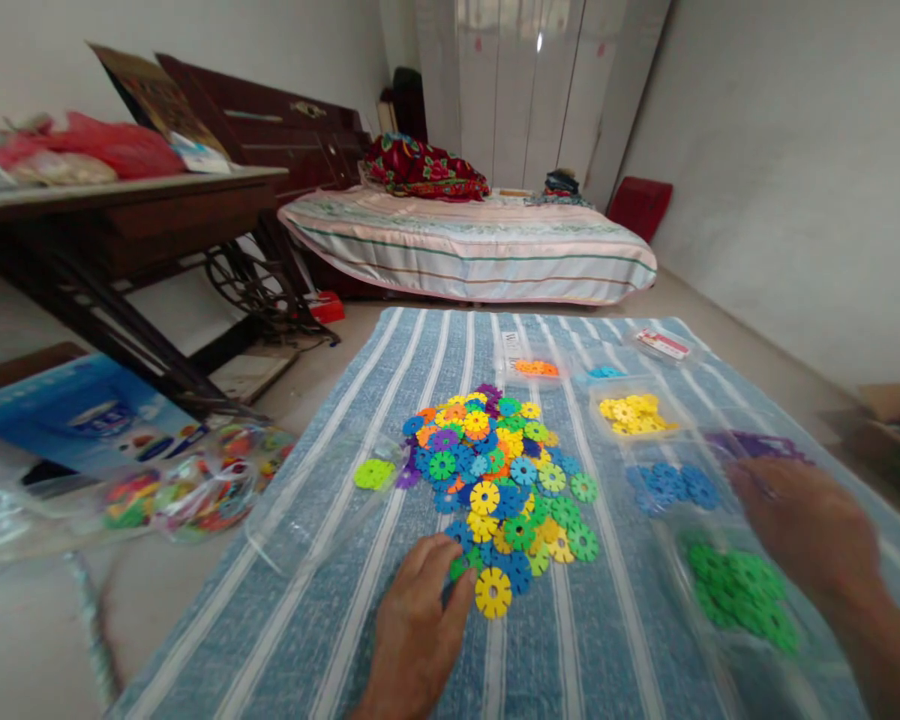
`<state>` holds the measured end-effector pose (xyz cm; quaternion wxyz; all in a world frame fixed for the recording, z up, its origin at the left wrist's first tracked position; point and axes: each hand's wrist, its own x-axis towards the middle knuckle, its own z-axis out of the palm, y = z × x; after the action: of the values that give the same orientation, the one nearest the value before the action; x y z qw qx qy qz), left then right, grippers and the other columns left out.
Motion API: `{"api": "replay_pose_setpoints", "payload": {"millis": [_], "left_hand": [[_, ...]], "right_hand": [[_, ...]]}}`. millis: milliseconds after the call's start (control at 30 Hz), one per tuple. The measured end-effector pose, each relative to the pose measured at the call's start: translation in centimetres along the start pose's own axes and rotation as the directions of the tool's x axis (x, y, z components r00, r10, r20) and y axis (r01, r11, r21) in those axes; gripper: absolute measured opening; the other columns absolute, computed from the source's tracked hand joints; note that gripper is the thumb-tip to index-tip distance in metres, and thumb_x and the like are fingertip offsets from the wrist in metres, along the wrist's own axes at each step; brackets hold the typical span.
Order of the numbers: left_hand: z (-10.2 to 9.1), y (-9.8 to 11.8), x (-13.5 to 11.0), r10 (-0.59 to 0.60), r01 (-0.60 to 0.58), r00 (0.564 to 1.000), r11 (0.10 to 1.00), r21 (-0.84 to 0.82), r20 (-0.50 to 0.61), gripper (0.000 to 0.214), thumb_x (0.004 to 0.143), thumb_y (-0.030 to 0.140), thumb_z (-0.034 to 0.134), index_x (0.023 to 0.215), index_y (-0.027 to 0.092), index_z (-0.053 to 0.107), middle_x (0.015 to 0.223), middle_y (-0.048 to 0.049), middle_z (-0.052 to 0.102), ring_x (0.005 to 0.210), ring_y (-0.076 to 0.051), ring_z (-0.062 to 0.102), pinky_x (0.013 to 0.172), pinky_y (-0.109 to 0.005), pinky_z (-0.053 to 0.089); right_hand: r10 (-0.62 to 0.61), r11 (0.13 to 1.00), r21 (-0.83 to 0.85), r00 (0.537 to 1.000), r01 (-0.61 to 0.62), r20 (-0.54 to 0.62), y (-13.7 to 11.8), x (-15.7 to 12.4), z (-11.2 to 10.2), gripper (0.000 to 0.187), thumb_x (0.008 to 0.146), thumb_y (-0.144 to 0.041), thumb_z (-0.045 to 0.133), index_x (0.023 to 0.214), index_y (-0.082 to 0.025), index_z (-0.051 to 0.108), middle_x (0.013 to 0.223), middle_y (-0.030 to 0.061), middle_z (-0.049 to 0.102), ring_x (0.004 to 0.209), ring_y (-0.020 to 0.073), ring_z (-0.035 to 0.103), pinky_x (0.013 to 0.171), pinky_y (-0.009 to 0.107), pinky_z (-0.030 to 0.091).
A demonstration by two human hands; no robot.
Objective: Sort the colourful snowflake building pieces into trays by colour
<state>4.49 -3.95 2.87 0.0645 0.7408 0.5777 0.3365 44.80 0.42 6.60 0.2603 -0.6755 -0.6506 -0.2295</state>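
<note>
A mixed pile of notched plastic snowflake discs (495, 480) in several colours lies on the striped cloth. At the pile's near left edge is my left hand (420, 620), thumb and fingers apart, fingertips by blue and green discs. My right hand (810, 520) is over the right side, beside the container of purple discs (765, 445); it is blurred and its fingers are hidden. Clear containers near it hold blue discs (671, 487), green discs (742, 595) and yellow discs (637, 413). Farther back are orange discs (538, 369) and light blue discs (605, 372) in clear containers.
Lime-green discs (375, 474) sit in a clear bag or container left of the pile. A clear lidded box (661, 345) with a label stands at the back right. Beyond are a bed (465, 245) and a sewing-machine table (135, 190); bagged colourful items (202, 490) lie at left.
</note>
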Motion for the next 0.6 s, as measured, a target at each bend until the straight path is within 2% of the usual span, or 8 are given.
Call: {"api": "replay_pose_setpoints", "payload": {"millis": [67, 133, 233, 300, 433, 600], "left_hand": [[0.2, 0.1, 1.1, 0.004, -0.005, 0.999, 0.999, 0.044, 0.035, 0.016, 0.084, 0.026, 0.053, 0.094, 0.020, 0.063, 0.099, -0.0078, 0.067, 0.094, -0.021, 0.064, 0.082, -0.035, 0.056], [0.6, 0.2, 2.5, 0.009, -0.015, 0.997, 0.996, 0.088, 0.072, 0.017, 0.084, 0.026, 0.053, 0.096, 0.019, 0.063, 0.101, -0.0089, 0.066, 0.096, -0.023, 0.063, 0.083, -0.037, 0.055], [1.4, 0.5, 4.8, 0.000, -0.016, 0.994, 0.990, 0.142, 0.112, 0.022, 0.083, 0.025, 0.052, 0.102, 0.017, 0.061, 0.106, -0.0099, 0.065, 0.101, -0.024, 0.060, 0.087, -0.040, 0.052], [1.9, 0.7, 5.9, -0.005, -0.018, 0.990, 0.987, 0.159, 0.141, 0.024, 0.083, 0.024, 0.052, 0.104, 0.017, 0.061, 0.109, -0.0098, 0.064, 0.103, -0.025, 0.058, 0.089, -0.041, 0.050], [2.8, 0.4, 6.3, 0.015, -0.036, 0.985, 0.992, 0.118, 0.171, 0.027, 0.082, 0.019, 0.052, 0.108, 0.018, 0.060, 0.108, -0.0083, 0.065, 0.103, -0.024, 0.057, 0.091, -0.041, 0.048], [3.4, -0.7, 5.7, -0.025, 0.023, 0.996, 0.999, 0.032, 0.088, 0.035, 0.076, 0.020, 0.060, 0.111, 0.018, 0.060, 0.107, -0.0081, 0.065, 0.101, -0.024, 0.058, 0.089, -0.040, 0.049]], "right_hand": [[-0.104, 0.973, 0.206, 0.994, 0.106, -0.022, -5.0, -0.7, 0.5, 0.033, 0.089, -0.044, 0.046, 0.080, -0.021, 0.068, 0.081, 0.0089, 0.069, 0.078, 0.0227, 0.063, 0.075, 0.039, 0.049], [-0.177, 0.928, 0.329, 0.984, 0.173, -0.017, -10.1, -1.2, 1.1, 0.026, 0.090, -0.035, 0.047, 0.086, -0.020, 0.067, 0.087, 0.0079, 0.069, 0.088, 0.0219, 0.062, 0.084, 0.039, 0.049], [-0.272, 0.864, 0.465, 0.957, 0.196, 0.103, -16.5, -1.5, 2.1, 0.016, 0.087, -0.025, 0.052, 0.089, -0.020, 0.066, 0.095, 0.0085, 0.068, 0.100, 0.0227, 0.059, 0.092, 0.040, 0.047], [-0.303, 0.851, 0.495, 0.934, 0.177, 0.187, -19.4, -1.5, 2.9, 0.013, 0.082, -0.021, 0.057, 0.091, -0.020, 0.066, 0.099, 0.0092, 0.067, 0.106, 0.0247, 0.057, 0.095, 0.042, 0.046], [-0.301, 0.876, 0.464, 0.902, 0.134, 0.309, -22.4, -1.4, 4.4, 0.022, 0.077, -0.020, 0.063, 0.099, -0.018, 0.065, 0.111, 0.0126, 0.063, 0.119, 0.0318, 0.048, 0.095, 0.047, 0.044], [-0.288, 0.863, 0.498, 0.894, 0.087, 0.344, -22.8, -1.7, 5.3, 0.020, 0.077, -0.017, 0.061, 0.097, -0.019, 0.065, 0.112, 0.0137, 0.062, 0.120, 0.0323, 0.046, 0.095, 0.049, 0.042]]}}
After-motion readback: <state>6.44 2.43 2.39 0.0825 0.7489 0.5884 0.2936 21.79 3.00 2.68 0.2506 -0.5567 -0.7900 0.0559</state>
